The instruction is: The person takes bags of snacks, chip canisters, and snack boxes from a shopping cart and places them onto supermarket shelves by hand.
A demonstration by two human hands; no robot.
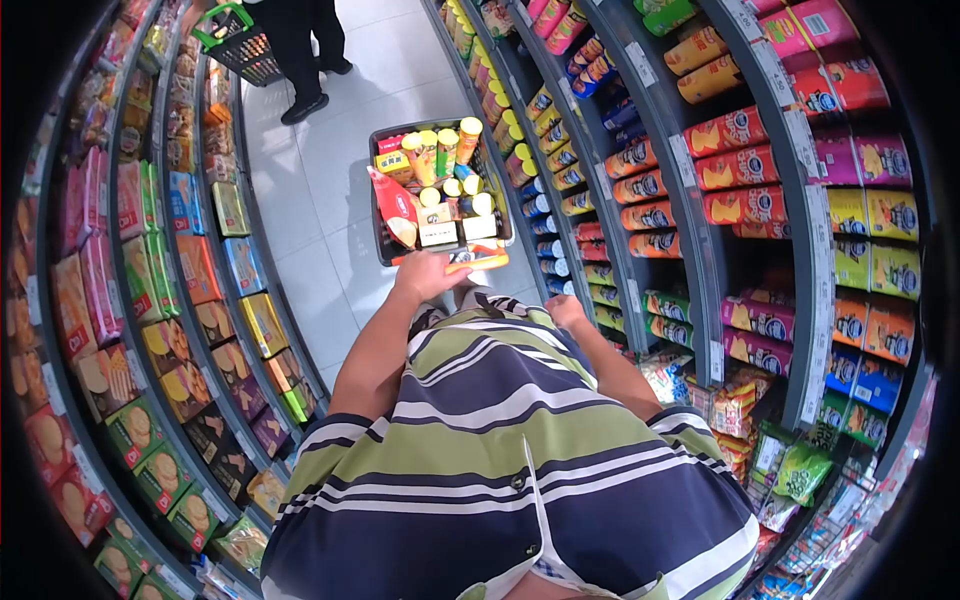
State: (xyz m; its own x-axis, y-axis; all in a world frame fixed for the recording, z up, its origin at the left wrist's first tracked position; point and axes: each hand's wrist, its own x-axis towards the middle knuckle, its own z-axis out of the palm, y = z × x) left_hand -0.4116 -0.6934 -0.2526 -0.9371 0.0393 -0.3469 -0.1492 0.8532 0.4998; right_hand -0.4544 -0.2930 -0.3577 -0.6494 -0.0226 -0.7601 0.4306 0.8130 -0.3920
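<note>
My left hand (425,275) is wrapped around the orange handle (480,264) of a dark shopping cart (385,240) in front of me. The cart holds several chip canisters (446,153) with yellow lids, a red bag (395,207), a yellow box (394,166) and several jars with pale labels (438,234). My right hand (568,312) hangs low at my right side, close to the shelf with canned snacks. It is apart from the cart handle, and its fingers are too hidden to make out.
Shelves of boxed biscuits (205,268) line the left side. Shelves of chip canisters (735,168) line the right, with bagged snacks (803,470) low down. Ahead on the tiled floor (330,190) stands a person in dark trousers (296,45) beside a green-rimmed basket (240,50).
</note>
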